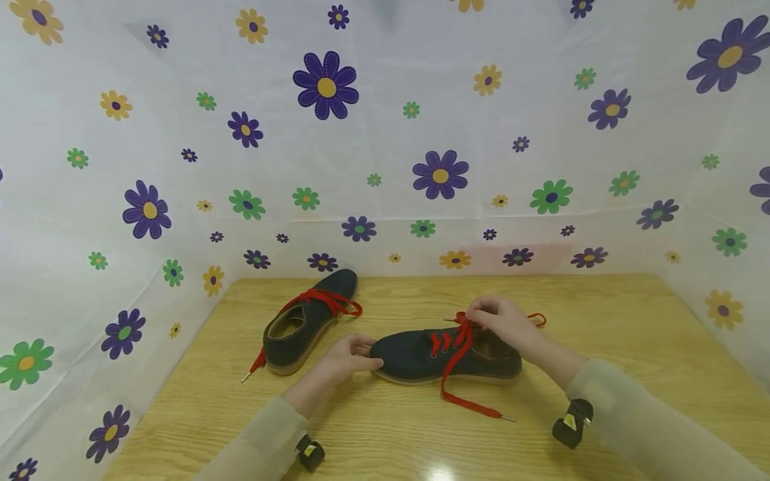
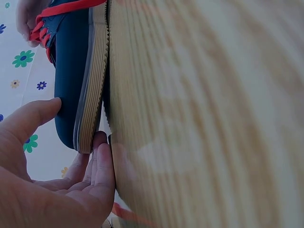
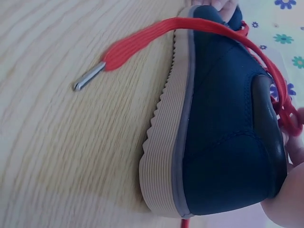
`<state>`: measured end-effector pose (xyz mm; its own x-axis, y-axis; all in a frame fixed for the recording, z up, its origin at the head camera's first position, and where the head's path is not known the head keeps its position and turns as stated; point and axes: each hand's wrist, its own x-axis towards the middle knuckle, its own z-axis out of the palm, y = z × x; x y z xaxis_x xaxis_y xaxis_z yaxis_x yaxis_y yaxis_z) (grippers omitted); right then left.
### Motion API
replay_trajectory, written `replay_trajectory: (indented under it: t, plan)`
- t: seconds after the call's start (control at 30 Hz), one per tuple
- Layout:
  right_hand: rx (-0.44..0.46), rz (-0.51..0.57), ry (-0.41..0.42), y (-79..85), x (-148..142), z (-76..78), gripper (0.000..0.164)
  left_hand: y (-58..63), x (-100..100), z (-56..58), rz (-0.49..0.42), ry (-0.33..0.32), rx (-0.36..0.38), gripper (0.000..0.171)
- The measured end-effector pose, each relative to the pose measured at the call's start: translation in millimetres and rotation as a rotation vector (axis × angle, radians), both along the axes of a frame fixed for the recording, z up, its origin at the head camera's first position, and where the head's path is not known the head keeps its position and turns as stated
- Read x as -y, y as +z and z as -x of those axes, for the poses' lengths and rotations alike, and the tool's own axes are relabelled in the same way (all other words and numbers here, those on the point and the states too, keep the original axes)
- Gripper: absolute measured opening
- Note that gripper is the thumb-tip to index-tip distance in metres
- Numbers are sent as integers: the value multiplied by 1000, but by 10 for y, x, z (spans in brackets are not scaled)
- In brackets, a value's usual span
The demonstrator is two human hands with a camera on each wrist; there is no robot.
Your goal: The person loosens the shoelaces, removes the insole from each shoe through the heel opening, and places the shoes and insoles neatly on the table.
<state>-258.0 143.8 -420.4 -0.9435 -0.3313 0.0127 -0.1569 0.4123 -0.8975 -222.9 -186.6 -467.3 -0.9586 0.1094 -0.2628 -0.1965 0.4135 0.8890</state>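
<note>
A dark navy shoe (image 1: pixel 403 357) lies sole down on the table, its toe pointing left and its opening to the right. My left hand (image 1: pixel 345 361) holds the toe, with the thumb on the upper and the fingers by the sole edge, as the left wrist view shows. My right hand (image 1: pixel 502 324) pinches the red shoelace (image 1: pixel 462 327) above the tongue, where the lace is bunched or knotted. One lace end (image 3: pixel 137 43) with a metal tip hangs over the near side onto the table. My right fingertips are partly hidden in the right wrist view.
A second navy shoe (image 1: pixel 309 334) with a red lace stands to the left, toe pointing away. Its lace end (image 1: pixel 255 364) trails on the wooden table (image 1: pixel 373 441). A white flower-patterned sheet (image 1: pixel 385 140) hangs behind and at both sides.
</note>
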Motion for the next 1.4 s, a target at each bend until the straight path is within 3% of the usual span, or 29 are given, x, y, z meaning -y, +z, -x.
replay_trajectory:
  t: [0.17,0.37,0.53,0.73,0.97,1.17,1.4]
  plan:
    - [126,199,-53,29,-39,-7,25,17,-11,-6,2,2,3,49]
    - [140,304,-31,32,-64,18,16,37,-21,-6,2,8,12,49]
    - [100,251,-6,55,-36,9,18,53,-21,-17,5,9,23,49]
    - [-6,46,54,74,2,-8,25,61,-26,-23,-2,8,26,49]
    - [-160,-134,136,62,6,-3,9,66,-26,-13,-21,5,18,48]
    - [-149,-130,123,32,2,7,9,54,-25,-13,-12,8,17,48]
    - [-17,15,44,6,-22,34,21,52,-27,-21,-15,12,12,48]
